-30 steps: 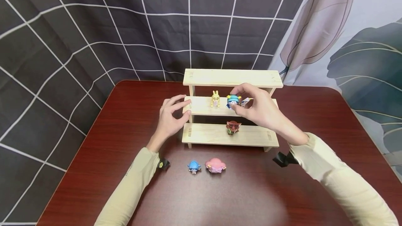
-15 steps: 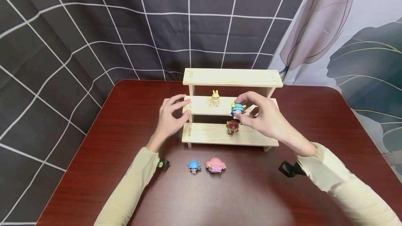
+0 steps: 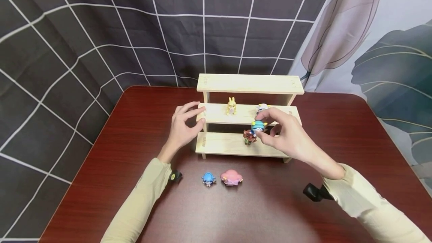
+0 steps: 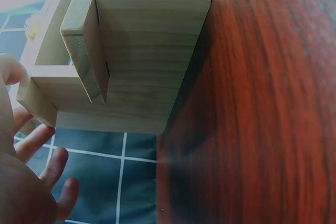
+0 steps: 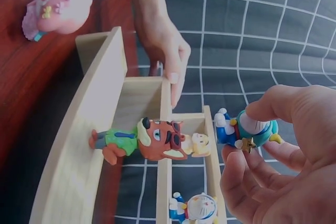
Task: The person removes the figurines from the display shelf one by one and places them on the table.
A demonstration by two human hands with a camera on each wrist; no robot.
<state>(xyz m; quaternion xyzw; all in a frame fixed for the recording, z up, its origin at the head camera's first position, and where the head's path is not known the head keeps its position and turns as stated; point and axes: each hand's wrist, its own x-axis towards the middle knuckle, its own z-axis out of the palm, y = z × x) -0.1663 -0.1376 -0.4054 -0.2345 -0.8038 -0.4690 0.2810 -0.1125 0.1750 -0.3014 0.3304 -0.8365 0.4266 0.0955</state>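
My right hand [image 3: 287, 134] pinches a small Doraemon-like figurine [image 3: 258, 125] with a teal cap, between thumb and fingers. In the right wrist view this figurine [image 5: 227, 129] is held off the shelves. My left hand [image 3: 183, 126] grips the left end of the middle board of a three-step wooden shelf [image 3: 249, 83]. On that board stand a yellow rabbit figurine [image 3: 231, 107] and, toward the right, a white-and-blue figurine [image 5: 199, 207], partly hidden by my right hand in the head view. A fox figurine [image 5: 163, 139] stands on the lowest board.
In front of the shelf, a blue figurine [image 3: 208, 177] and a pink figurine [image 3: 231, 177] stand on the red-brown table [image 3: 148, 108]. A dark checked curtain [image 3: 175, 33] hangs behind, and a patterned light curtain [image 3: 357, 48] hangs at the right.
My right hand has lifted the teal-capped figurine off the middle board and brought it forward and slightly right, now overlapping the fox figurine. My left hand stays in place.
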